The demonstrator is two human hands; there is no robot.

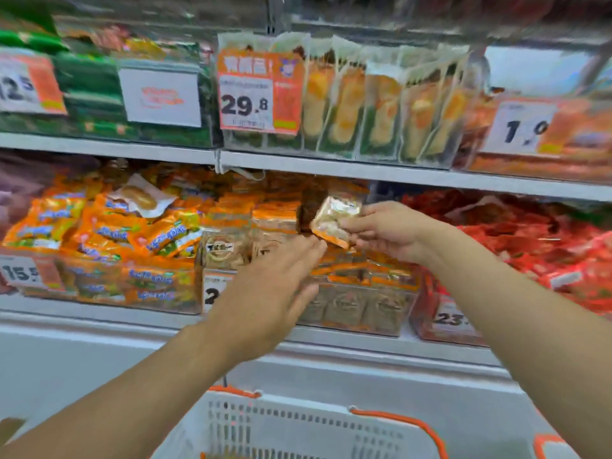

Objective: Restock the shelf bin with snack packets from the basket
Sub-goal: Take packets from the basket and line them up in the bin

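Note:
My right hand (pixel 389 231) pinches a small clear-and-orange snack packet (pixel 334 220) and holds it tilted above the middle shelf bin (pixel 361 309). That clear bin holds several brown-and-orange packets standing in rows. My left hand (pixel 271 286) reaches flat toward the bin's front, fingers stretched and held together, with nothing visibly in it; its fingertips lie just below the held packet. The white basket (pixel 298 425) with orange handles sits below at the frame's bottom; its contents are mostly out of view.
A bin of orange-and-yellow packets (pixel 109 246) stands to the left and a bin of red packets (pixel 536 246) to the right. The upper shelf (pixel 331 167) carries upright packs and price tags such as 29.8 (pixel 246 101). A white ledge (pixel 99 329) runs below the bins.

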